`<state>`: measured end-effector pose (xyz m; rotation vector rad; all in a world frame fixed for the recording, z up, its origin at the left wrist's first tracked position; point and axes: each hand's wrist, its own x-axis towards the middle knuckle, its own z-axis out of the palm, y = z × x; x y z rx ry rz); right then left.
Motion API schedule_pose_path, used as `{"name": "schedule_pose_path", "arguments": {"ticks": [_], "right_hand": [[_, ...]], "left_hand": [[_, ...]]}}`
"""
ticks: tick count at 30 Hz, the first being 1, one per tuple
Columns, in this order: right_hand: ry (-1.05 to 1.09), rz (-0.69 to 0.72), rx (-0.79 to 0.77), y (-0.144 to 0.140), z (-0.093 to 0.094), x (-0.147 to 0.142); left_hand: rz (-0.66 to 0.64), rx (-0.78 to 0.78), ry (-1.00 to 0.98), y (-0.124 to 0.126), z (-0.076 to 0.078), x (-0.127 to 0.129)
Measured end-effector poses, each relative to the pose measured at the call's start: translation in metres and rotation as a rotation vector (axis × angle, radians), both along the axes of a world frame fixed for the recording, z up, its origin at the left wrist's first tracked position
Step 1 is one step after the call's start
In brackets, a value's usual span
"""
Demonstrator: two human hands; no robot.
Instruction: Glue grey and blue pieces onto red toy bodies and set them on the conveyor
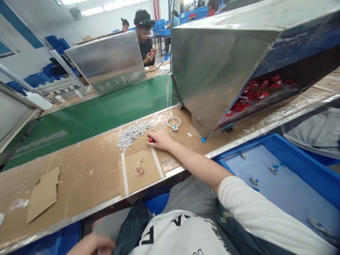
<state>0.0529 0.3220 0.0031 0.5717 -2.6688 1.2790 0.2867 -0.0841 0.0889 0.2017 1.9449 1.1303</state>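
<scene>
Now the right hand [160, 139] pinches a small red part [151, 140] beside grey chips [132, 132]; left hand [91, 245] lies low, grip unclear.

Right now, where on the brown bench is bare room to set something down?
Free: the brown bench top between the torn cardboard scrap and white tape strip. Crowded: around the right hand, by the grey chip pile and white ring.
</scene>
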Motion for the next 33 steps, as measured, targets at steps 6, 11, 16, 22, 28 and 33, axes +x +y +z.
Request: {"name": "schedule_pose_path", "arguments": {"ticks": [6,11,16,22,28,33], "right_hand": [[0.113,-0.031,0.11,0.0,0.017,0.001],[0.095,0.16,-0.177,-0.04,0.035,-0.003],[0.101,0.28,-0.13,-0.08,0.039,-0.011],[0.037,0.264,-0.204,-0.069,0.03,0.008],[-0.052,0.488,0.116,-0.056,0.019,0.033],[-0.097,0.661,0.084,-0.059,0.017,0.034]], "left_hand": [[0.032,-0.139,0.552,0.039,-0.006,-0.122],[0.269,0.355,0.407,0.107,-0.029,-0.206],[0.324,0.557,0.355,0.137,-0.056,-0.236],[0.452,0.607,0.362,0.119,-0.077,-0.247],[0.537,0.626,0.467,0.12,-0.086,-0.242],[0.481,0.669,0.572,0.124,-0.087,-0.232]]}}
